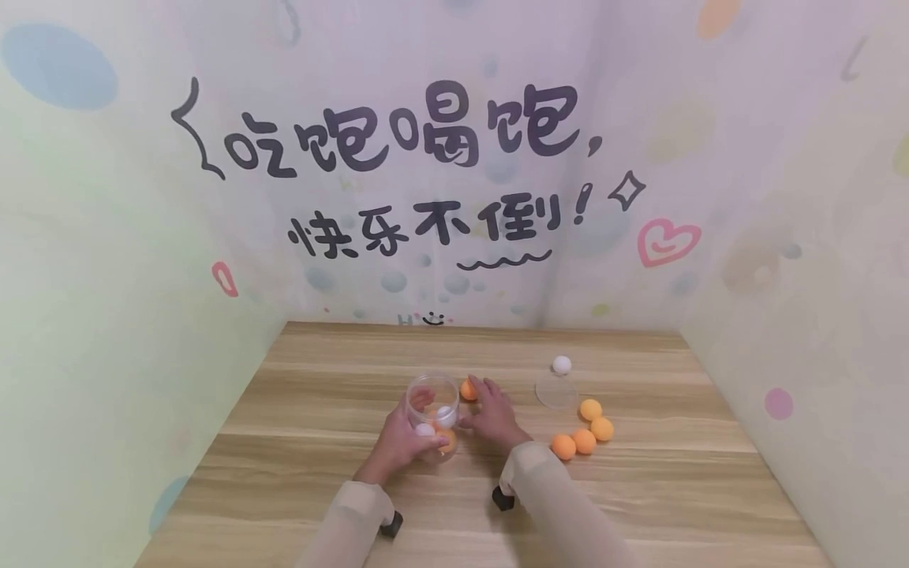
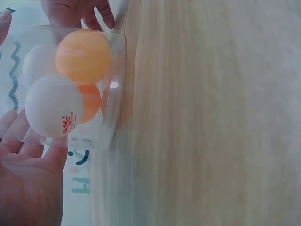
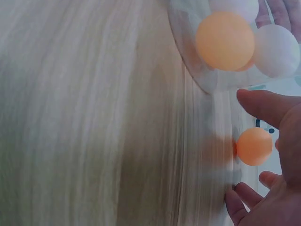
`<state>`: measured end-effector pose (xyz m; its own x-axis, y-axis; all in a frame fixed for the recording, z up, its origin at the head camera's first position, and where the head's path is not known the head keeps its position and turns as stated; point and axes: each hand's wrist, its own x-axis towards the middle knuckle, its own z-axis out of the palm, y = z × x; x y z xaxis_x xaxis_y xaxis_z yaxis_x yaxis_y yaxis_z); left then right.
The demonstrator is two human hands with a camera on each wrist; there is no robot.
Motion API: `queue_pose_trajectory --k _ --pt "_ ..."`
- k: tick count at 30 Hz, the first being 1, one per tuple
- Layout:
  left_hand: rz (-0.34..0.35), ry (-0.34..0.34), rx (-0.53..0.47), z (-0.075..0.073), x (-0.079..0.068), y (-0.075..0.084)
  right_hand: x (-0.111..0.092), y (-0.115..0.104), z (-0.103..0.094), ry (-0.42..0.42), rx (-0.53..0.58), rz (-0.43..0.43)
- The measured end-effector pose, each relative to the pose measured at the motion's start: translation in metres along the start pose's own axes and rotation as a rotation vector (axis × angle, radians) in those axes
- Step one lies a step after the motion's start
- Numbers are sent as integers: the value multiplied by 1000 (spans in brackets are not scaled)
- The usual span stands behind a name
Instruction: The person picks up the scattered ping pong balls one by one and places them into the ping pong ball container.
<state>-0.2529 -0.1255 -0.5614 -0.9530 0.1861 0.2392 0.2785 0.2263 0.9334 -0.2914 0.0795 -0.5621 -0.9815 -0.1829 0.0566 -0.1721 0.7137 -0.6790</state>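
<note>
My left hand [image 1: 399, 443] grips a clear round plastic jar [image 1: 455, 404], its thumb across the near side and fingers around the left. Inside lie orange and white ping-pong balls; the left wrist view shows a white ball [image 2: 54, 106] with red print beside an orange ball [image 2: 83, 56]. Just behind the jar, to its right, a loose orange ping-pong ball [image 1: 468, 390] sits on the table. My right hand [image 1: 497, 418] reaches around that ball with thumb and fingers spread apart. In the right wrist view a gap shows between the thumb and the ball [image 3: 254, 146].
Right of my hands, several orange ping-pong balls [image 1: 584, 441] lie in a curved row. Behind them is a flat clear disc [image 1: 557, 392], with a white ball [image 1: 562, 365] just beyond it. Printed walls [image 1: 440, 292] border the wooden table [image 1: 319, 371] at the back and sides.
</note>
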Motion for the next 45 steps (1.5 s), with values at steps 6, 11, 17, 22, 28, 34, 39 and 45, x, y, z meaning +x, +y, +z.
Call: queue_pose_trajectory --k 6,11,17,22,28,34,39,45 --pt "11 -3 1 1 0 -3 -1 0 1 -9 -60 0" --pt "6 -5 1 1 0 -2 -1 1 3 25 -58 -17" --pt "-8 0 2 1 0 -1 -1 4 4 67 -28 -84" --pt "-9 -1 -6 1 -1 -1 -2 6 4 104 32 -126" --pt "-12 0 -5 1 -1 0 -3 6 5 118 66 -126" --pt "-12 0 6 2 -1 1 -4 4 6 125 72 -135" --pt "-15 0 2 2 -1 1 -5 1 7 132 82 -149" --pt "-9 1 -5 1 -1 1 -8 1 9 151 75 -186"
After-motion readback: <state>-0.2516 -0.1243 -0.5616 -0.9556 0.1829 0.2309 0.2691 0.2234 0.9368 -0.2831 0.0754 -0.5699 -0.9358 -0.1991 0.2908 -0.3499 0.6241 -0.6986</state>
